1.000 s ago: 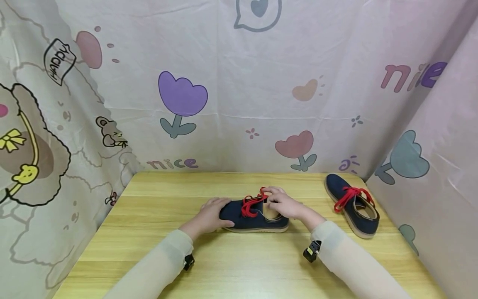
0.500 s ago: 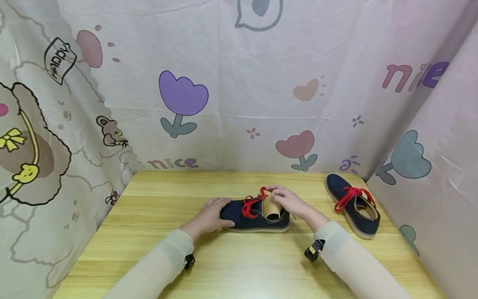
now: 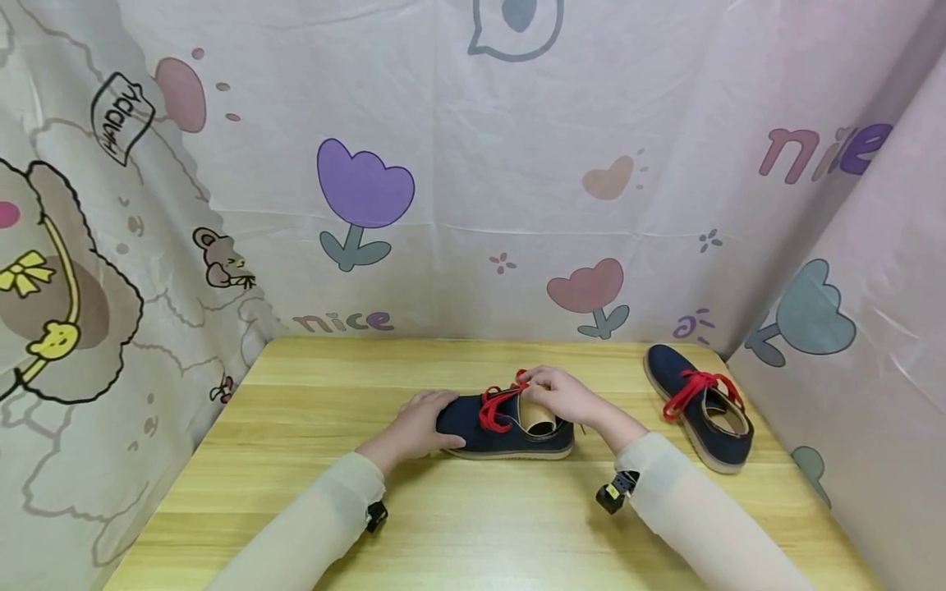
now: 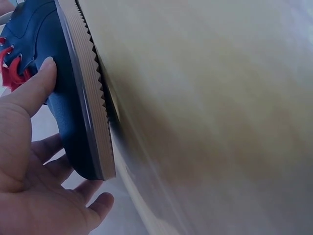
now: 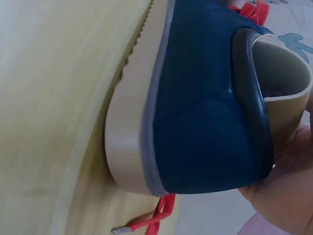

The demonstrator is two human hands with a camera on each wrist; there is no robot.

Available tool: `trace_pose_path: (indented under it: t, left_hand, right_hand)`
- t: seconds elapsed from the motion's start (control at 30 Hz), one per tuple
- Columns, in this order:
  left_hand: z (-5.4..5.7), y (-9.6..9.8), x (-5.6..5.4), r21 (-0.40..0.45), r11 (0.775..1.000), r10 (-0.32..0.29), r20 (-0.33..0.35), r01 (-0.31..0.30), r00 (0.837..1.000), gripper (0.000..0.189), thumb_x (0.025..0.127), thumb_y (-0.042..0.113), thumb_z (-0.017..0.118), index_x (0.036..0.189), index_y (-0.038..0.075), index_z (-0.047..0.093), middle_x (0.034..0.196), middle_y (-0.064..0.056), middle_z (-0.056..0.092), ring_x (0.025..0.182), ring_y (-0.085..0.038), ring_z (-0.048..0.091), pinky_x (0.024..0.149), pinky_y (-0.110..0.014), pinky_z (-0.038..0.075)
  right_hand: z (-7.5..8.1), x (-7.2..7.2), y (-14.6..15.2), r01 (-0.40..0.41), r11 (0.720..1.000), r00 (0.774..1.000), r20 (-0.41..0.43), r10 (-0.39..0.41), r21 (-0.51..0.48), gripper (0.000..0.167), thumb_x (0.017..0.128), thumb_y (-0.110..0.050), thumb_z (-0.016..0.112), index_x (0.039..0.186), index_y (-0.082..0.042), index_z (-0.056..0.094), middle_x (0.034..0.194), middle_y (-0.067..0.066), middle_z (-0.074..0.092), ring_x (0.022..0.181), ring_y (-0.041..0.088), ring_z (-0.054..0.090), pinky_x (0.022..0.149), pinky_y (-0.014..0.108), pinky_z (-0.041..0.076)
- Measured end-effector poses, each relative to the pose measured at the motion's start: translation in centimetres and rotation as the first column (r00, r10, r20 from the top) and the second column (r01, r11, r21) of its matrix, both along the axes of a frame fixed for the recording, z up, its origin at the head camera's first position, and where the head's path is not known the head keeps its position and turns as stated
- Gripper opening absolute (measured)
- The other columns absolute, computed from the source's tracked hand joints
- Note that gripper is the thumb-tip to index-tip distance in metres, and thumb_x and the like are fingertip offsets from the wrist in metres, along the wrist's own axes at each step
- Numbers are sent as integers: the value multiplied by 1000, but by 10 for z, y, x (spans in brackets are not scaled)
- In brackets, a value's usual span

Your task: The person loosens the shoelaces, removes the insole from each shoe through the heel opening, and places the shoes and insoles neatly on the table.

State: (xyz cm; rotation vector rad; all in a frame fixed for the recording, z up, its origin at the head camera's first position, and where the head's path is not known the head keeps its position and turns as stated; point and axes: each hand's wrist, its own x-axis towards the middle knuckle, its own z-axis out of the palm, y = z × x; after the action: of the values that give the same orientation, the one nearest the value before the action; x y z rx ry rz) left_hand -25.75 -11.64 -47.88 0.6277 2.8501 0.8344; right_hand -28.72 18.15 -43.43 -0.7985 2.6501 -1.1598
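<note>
A navy shoe (image 3: pixel 491 444) with red laces (image 3: pixel 493 410) sits on the table, its toe pointing left. My left hand (image 3: pixel 414 423) grips the toe, thumb on the near side and fingers round the front and far side. A curled tan piece (image 3: pixel 535 413) like a rolled insole sticks out of the shoe's opening. My right hand (image 3: pixel 567 396) pinches its far edge, above the heel end. The right wrist view shows this curled piece's tan outer side (image 5: pixel 283 117) and its pale grey inside. The right fingertips are partly hidden there.
A second navy shoe (image 3: pixel 683 410), its red lace tied in a bow, stands at the back right of the wooden table (image 3: pixel 473 525). Printed curtains (image 3: pixel 458 287) hang behind and at both sides. A loose red lace end (image 5: pixel 156 218) lies beyond the heel.
My right hand has drawn back slightly from the shoe's opening. The tan piece has curled up, so a dark gap shows at its near end. My left hand stays on the toe.
</note>
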Motion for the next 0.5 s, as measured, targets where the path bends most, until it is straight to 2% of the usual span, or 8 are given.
trace_pose_path:
  t: [0.17,0.27,0.37,0.5]
  left_hand:
    - [-3,1,-1,0,1000,11,15,-11,1000,82,83,42,81,151,12,46,153,-7,45,144,-38,31,115,-58,23]
    - [-3,1,-2,0,1000,8,12,-8,1000,82,83,42,81,151,12,46,153,-7,45,144,-37,31,115,-58,23]
    - [-3,1,-2,0,1000,6,6,-6,1000,81,83,41,81,151,12,46,153,-7,46,143,-38,32,114,-59,24]
    - [-3,1,-2,-1,1000,7,4,-7,1000,81,83,41,81,151,13,47,153,-7,46,143,-37,33,114,-58,24]
  right_hand:
    - [5,1,7,77,991,996,55,-72,-110,25,99,-14,55,82,-7,71,134,17,61,132,36,49,109,54,36]
    - [11,1,14,115,983,991,79,-104,-145,26,99,-12,55,79,-4,70,133,19,62,131,37,50,110,53,35]
    - [16,-1,21,131,979,989,93,-117,-156,28,99,-12,53,81,-2,71,132,19,62,130,37,51,106,48,38]
    - [23,-2,30,106,986,992,77,-97,-125,29,100,-13,53,78,-1,69,129,17,64,124,33,54,97,37,44]
